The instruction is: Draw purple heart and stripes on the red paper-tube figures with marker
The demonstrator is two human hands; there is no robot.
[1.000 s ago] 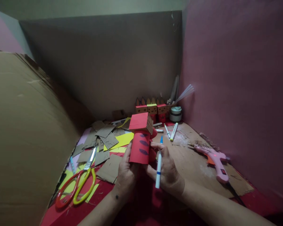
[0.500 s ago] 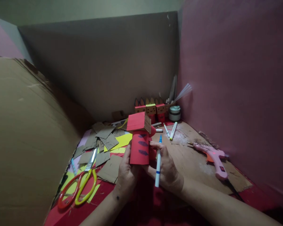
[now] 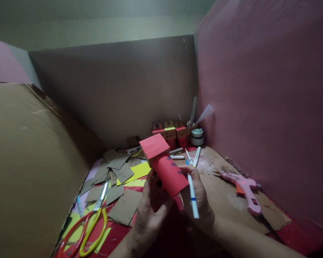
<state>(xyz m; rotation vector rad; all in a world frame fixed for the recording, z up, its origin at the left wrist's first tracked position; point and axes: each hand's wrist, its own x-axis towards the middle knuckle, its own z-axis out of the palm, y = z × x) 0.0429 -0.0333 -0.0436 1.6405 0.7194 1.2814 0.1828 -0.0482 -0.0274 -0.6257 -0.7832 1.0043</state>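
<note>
A red paper figure (image 3: 169, 172), a tube with a box-shaped head and dark marks down one side, leans with its head to the upper left. Under the head, my left hand (image 3: 148, 215) curls its fingers against the figure, the thumb standing off the tube. My right hand (image 3: 200, 200) grips the tube's right side, its far fingers hidden behind the paper. Between its fingers lies a white marker (image 3: 193, 199) with a blue band and a blue tip pointing away from me.
Scissors (image 3: 95, 211) with red and yellow handles lie at left among cardboard scraps (image 3: 126, 206) and yellow paper (image 3: 138, 172). Right of my hands rests a pink glue gun (image 3: 243, 186). Several box-headed figures (image 3: 170, 133) and a round jar (image 3: 197, 137) stand at the back; a cardboard wall (image 3: 18, 161) rises left.
The figure has turned and tilted, its head now toward the left and its base toward my right hand. My left thumb has come away from the tube. The view has shifted upward.
</note>
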